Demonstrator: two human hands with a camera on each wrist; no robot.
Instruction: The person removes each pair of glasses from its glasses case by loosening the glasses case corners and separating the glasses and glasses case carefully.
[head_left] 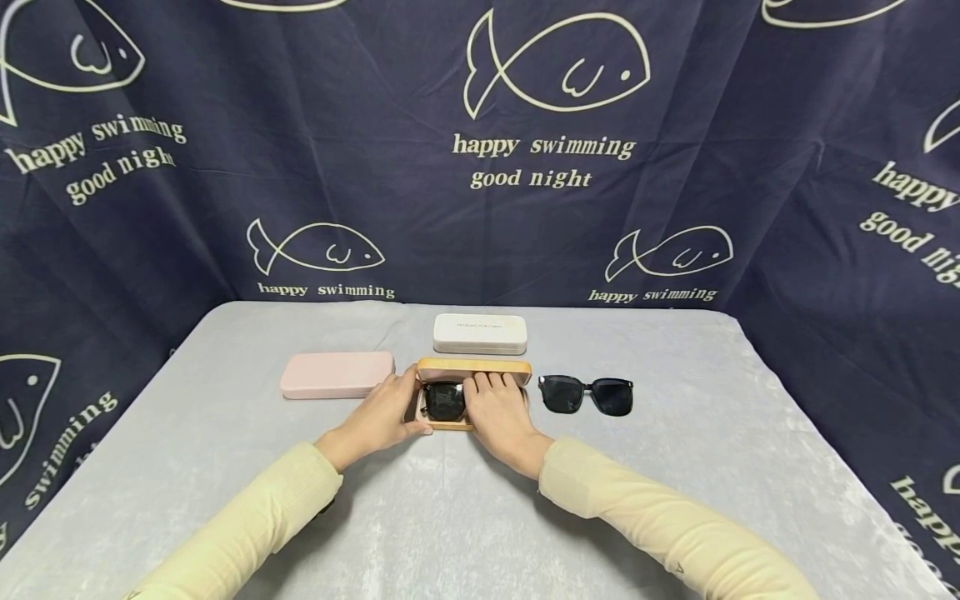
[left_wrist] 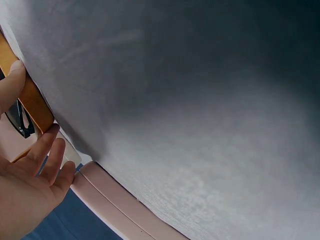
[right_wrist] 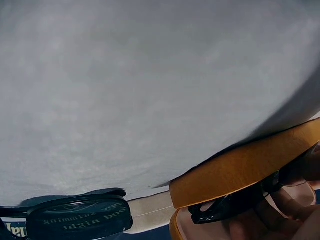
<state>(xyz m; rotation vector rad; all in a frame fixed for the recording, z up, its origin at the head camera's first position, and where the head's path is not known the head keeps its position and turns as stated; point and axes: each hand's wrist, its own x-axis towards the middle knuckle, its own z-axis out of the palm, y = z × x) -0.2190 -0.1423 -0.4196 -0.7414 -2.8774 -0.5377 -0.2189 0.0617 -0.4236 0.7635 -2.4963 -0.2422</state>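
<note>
An orange glasses case (head_left: 474, 365) stands with its lid raised in the middle of the table, its inside pale pink. Dark sunglasses (head_left: 445, 402) lie in it, one lens showing and the other covered by the right hand. My left hand (head_left: 386, 414) grips the case at its left end, thumb (left_wrist: 16, 80) on the front wall and fingers spread toward the lid. My right hand (head_left: 498, 417) reaches into the case from the front, fingers curled at the sunglasses; in the right wrist view they sit around the black frame (right_wrist: 235, 204).
A closed pink case (head_left: 337, 375) lies left of the orange one, close to my left hand. Behind stands a closed white case (head_left: 480, 333). A second pair of sunglasses (head_left: 585, 395) lies unfolded-side up to the right, on the grey tablecloth (head_left: 675, 467).
</note>
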